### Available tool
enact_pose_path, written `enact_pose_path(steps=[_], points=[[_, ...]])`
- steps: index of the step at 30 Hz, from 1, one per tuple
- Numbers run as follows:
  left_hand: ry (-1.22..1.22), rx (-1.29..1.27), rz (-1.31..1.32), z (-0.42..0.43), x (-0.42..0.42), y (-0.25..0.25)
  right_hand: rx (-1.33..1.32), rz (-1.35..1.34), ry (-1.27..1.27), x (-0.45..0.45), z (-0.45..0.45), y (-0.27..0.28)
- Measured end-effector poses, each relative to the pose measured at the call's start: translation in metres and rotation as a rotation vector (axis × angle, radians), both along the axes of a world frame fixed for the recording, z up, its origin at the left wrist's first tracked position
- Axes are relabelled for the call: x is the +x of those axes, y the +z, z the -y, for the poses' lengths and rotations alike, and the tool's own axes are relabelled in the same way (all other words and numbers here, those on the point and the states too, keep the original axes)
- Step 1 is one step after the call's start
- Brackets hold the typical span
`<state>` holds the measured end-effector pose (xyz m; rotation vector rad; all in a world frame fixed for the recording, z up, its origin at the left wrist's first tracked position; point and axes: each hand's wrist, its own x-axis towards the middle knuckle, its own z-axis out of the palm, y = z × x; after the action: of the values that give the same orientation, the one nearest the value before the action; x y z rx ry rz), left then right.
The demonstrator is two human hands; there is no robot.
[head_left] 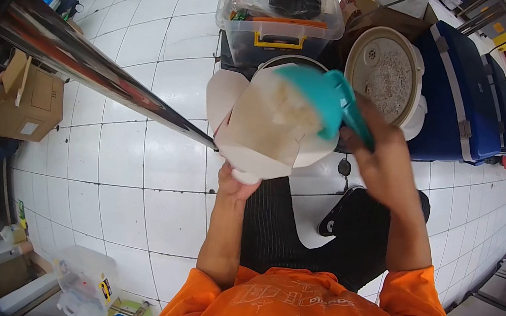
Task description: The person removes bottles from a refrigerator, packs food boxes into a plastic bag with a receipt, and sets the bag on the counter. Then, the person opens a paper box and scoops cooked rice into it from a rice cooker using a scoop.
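Note:
My left hand (236, 184) grips the underside of a white paper takeout box (259, 163), whose flaps stand spread open. Wrapped round the handle of a teal plastic scoop (320, 95), my right hand (379, 158) holds it tilted over the box's right side. Pale, whitish food (294, 106) shows at the scoop's mouth and over the box, blurred by motion; its kind is unclear. Behind the scoop, the dark rim of a round pot (283, 60) shows in part, mostly hidden by the box and scoop.
A round cream-coloured lid (385, 69) with whitish specks lies right of the scoop. Beyond are a clear plastic bin (240, 35) and a blue cooler box (447, 97). A metal post (113, 74) slants in from the left, near the box. A cardboard box (31, 101) stands left.

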<state>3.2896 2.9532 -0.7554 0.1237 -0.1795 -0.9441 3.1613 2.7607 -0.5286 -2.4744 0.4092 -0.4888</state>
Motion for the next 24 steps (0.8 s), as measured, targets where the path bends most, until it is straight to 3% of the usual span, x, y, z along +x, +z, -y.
enact_pose_path(steps=[1,3,4,6,7,14,20,24], points=[[-0.014,-0.132,-0.053,0.007,0.001,-0.004,-0.179,-0.009,-0.015,-0.001,-0.01,0.001],[0.092,0.034,0.052,0.015,-0.004,0.039,-0.306,-0.153,0.01,-0.003,-0.024,-0.003],[0.095,0.056,0.035,0.015,-0.004,0.036,-0.365,-0.229,0.027,-0.004,-0.027,-0.006],[0.098,0.098,0.007,0.017,-0.001,0.026,-0.371,-0.221,0.036,-0.005,-0.03,-0.012],[0.149,0.243,-0.119,0.017,-0.006,0.022,-0.36,-0.2,0.041,-0.006,-0.032,-0.014],[0.016,0.183,-0.339,0.027,-0.006,0.026,-0.529,-0.161,0.074,-0.005,-0.033,-0.02],[-0.037,0.108,-0.457,0.026,-0.007,0.006,-0.408,0.006,0.024,-0.007,-0.027,-0.021],[0.053,0.196,-0.268,0.018,-0.018,0.009,-0.135,0.061,0.062,-0.009,-0.022,0.005]])
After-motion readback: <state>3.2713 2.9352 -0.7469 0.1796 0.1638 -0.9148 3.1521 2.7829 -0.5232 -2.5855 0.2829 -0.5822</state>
